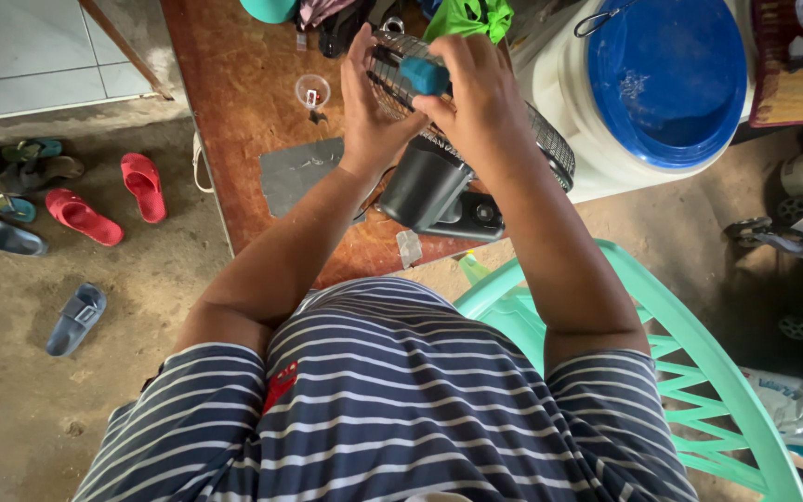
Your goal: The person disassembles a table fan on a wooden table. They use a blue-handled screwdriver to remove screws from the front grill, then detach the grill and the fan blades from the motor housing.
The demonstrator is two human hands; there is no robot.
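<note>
Above table | right grip holds blue cap | left open | fan beneath

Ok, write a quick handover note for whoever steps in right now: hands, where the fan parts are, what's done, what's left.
Left hand: open, palm against the fan's wire guard.
Right hand: fingers pinching the small blue cap at the guard's centre.
The fan lies on the wooden table, dark base towards the person.
A small clear plastic piece and a grey sheet lie on the table left of the fan.
Done: nothing clearly finished; the guard looks mounted.
Left: whether the cap is going on or coming off cannot be told.
</note>
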